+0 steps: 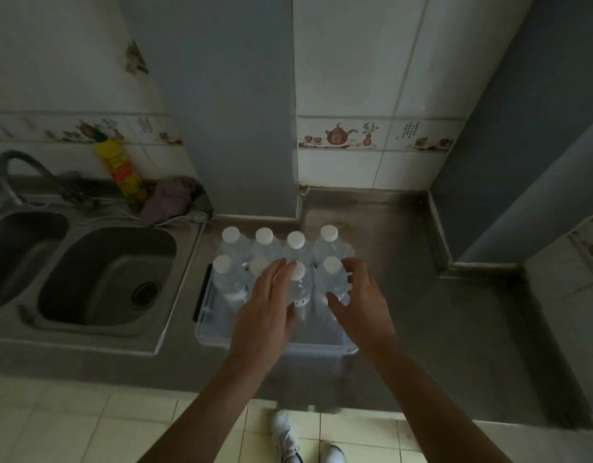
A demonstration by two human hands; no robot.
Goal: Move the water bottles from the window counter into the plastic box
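A clear plastic box stands on the steel counter, right of the sink. Several clear water bottles with white caps stand upright in it in two rows; the back row is untouched. In the front row, my left hand wraps around one bottle, fingers on its left side. My right hand curls around the rightmost front bottle, thumb on its front. Both bottles stand inside the box. The leftmost front bottle stands free.
A double steel sink with a tap lies to the left. Behind it stand a yellow detergent bottle and a pink cloth. A grey pillar rises behind the box. Bare counter lies to the right.
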